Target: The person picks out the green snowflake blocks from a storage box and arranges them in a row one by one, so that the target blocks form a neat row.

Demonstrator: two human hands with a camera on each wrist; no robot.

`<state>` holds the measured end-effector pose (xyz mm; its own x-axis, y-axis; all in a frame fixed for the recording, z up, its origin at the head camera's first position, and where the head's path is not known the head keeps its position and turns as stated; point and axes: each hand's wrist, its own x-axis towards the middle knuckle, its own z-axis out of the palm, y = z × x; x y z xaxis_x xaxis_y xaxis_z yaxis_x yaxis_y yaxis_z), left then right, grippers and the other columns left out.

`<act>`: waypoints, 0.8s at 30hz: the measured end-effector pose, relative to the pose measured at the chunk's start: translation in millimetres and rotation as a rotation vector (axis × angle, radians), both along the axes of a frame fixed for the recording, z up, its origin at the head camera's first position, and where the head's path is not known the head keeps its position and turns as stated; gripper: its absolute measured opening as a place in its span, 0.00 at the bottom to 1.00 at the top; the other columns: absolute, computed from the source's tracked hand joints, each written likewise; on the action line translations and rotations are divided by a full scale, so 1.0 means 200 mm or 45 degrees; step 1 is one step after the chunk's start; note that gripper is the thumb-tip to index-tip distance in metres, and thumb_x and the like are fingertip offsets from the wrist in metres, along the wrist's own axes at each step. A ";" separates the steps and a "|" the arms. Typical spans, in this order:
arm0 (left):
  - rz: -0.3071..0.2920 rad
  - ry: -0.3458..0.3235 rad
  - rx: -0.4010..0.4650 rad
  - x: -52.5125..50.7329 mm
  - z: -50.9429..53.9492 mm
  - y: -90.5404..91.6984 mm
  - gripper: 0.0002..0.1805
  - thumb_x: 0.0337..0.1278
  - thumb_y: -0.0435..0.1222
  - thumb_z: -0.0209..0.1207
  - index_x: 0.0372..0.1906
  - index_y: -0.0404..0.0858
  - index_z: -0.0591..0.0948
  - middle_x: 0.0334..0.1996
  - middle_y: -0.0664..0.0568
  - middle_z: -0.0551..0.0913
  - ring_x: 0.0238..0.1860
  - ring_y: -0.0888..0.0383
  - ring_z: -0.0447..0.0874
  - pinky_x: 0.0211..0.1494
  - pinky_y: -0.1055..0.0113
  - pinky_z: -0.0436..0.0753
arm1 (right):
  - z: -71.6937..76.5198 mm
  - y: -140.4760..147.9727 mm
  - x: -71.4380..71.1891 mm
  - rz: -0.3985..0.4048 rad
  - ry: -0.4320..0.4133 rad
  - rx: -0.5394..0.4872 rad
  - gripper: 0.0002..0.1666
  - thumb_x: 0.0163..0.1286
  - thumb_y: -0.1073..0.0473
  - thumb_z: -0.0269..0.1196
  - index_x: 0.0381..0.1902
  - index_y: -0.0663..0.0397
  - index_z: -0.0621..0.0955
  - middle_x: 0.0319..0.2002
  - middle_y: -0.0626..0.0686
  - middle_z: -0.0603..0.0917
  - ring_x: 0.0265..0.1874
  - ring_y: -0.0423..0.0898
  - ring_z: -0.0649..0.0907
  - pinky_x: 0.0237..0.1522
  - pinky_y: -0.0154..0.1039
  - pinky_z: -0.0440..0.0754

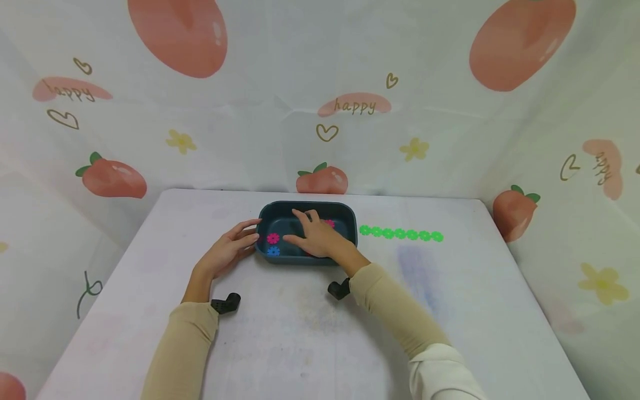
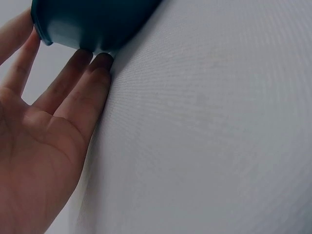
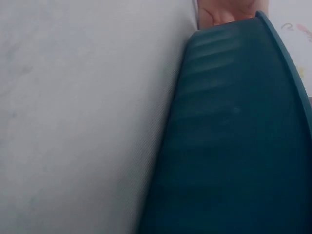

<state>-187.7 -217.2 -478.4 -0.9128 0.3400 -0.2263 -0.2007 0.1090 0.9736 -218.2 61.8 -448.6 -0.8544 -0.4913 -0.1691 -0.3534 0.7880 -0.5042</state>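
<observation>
A dark teal basin point(image 1: 306, 260) stands at the far middle of the table, its outer wall point(image 3: 234, 126) filling much of the right wrist view. My left hand point(image 1: 226, 251) touches its left end with extended fingers; in the left wrist view that hand point(image 2: 44, 122) has fingertips against the basin point(image 2: 87, 24). Inside the basin reaches my right hand point(image 1: 320, 236), fingers spread, nothing visible in them, partly covering a pink flower piece point(image 1: 329, 223). Another pink flower piece point(image 1: 272, 238) and a blue one point(image 1: 273, 251) lie at the basin's left.
To the right of the basin, a row of several green flower pieces point(image 1: 400, 234) lies on the white table point(image 1: 300, 344). Black devices point(image 1: 227, 303) are on both wrists. A printed cloth point(image 1: 260, 139) hangs behind and beside the table.
</observation>
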 end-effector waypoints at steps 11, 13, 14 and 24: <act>-0.004 0.000 -0.014 0.00 0.00 0.00 0.35 0.74 0.46 0.57 0.79 0.47 0.60 0.81 0.40 0.55 0.81 0.42 0.56 0.82 0.43 0.59 | 0.02 0.00 -0.03 -0.006 -0.154 -0.179 0.54 0.69 0.21 0.51 0.83 0.35 0.49 0.76 0.58 0.59 0.64 0.54 0.80 0.70 0.60 0.76; -0.002 -0.001 -0.012 0.00 0.00 0.00 0.35 0.74 0.46 0.57 0.79 0.47 0.60 0.81 0.41 0.55 0.81 0.42 0.56 0.82 0.43 0.59 | 0.02 0.00 -0.04 -0.011 -0.191 -0.253 0.54 0.69 0.22 0.52 0.83 0.37 0.50 0.75 0.57 0.61 0.68 0.54 0.76 0.72 0.60 0.74; 0.000 -0.002 -0.010 0.00 0.00 0.00 0.35 0.74 0.46 0.58 0.79 0.46 0.60 0.81 0.41 0.55 0.80 0.42 0.56 0.82 0.43 0.59 | 0.02 0.00 -0.05 -0.015 -0.207 -0.294 0.53 0.70 0.23 0.53 0.82 0.38 0.51 0.75 0.57 0.62 0.70 0.55 0.75 0.73 0.59 0.73; 0.009 0.002 0.004 0.00 -0.01 0.00 0.34 0.74 0.44 0.58 0.79 0.46 0.60 0.80 0.41 0.57 0.80 0.42 0.57 0.82 0.43 0.59 | -0.01 0.02 -0.09 -0.092 -0.137 -0.521 0.42 0.72 0.41 0.65 0.77 0.46 0.65 0.69 0.56 0.74 0.67 0.54 0.79 0.67 0.51 0.81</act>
